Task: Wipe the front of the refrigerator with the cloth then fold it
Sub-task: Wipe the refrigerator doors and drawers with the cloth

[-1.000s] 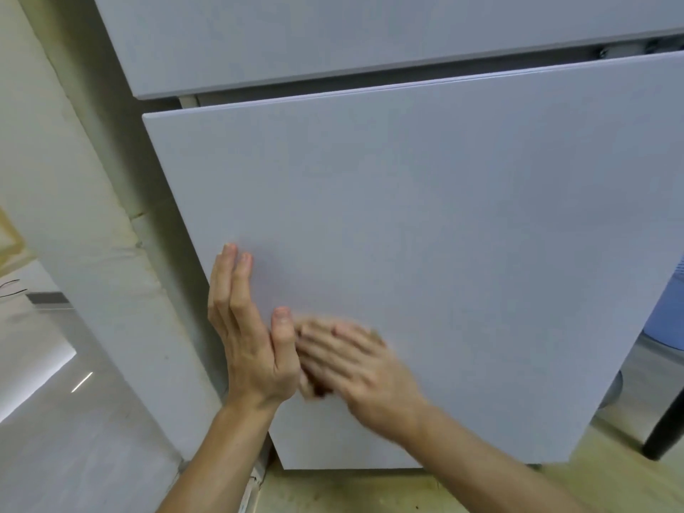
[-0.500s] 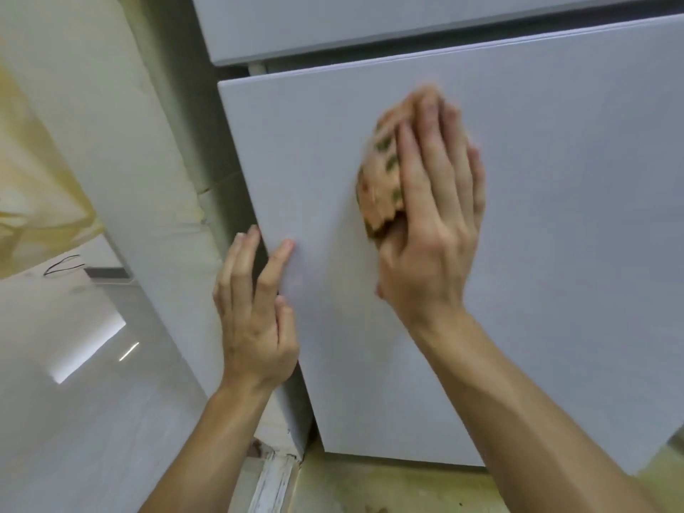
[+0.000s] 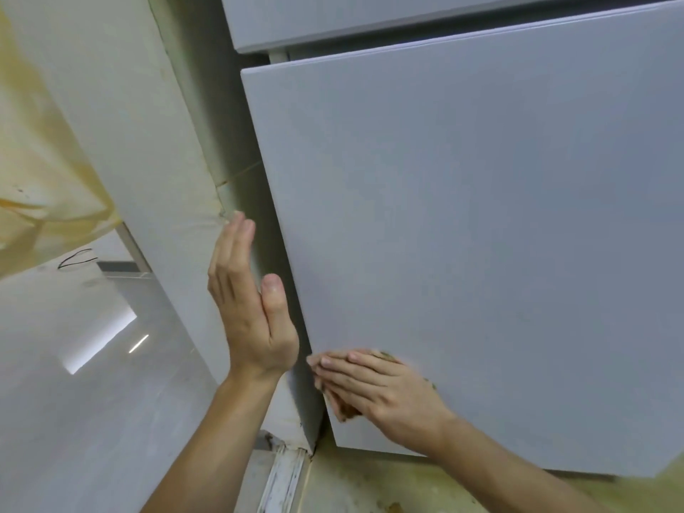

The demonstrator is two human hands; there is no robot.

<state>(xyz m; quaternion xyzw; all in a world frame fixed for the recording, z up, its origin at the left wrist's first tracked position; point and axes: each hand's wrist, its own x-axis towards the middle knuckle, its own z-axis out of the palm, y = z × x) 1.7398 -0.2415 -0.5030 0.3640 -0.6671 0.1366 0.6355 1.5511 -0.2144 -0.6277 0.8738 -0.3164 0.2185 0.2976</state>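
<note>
- Right grip (image 3: 385, 390) has swept down from the upper door (image 3: 481, 235) to its lower left corner, fingers flat, pressing the cloth (image 3: 346, 411) to the panel.
- Cloth is mostly hidden under it, only brown edges peeking out.
- Left grip (image 3: 248, 309) has slid off the door face and is open, just beside the left edge; contact I can't tell.
- My read: still wiping, folding not started.

A refrigerator's lower door (image 3: 481, 235) sits below the upper door (image 3: 370, 16). At its lower left corner, the right hand (image 3: 377, 390) lies flat over a cloth (image 3: 347, 412) on the door front. The left hand (image 3: 248, 312) is just left of the door's left edge, with a wall (image 3: 140, 142) further left.
</note>
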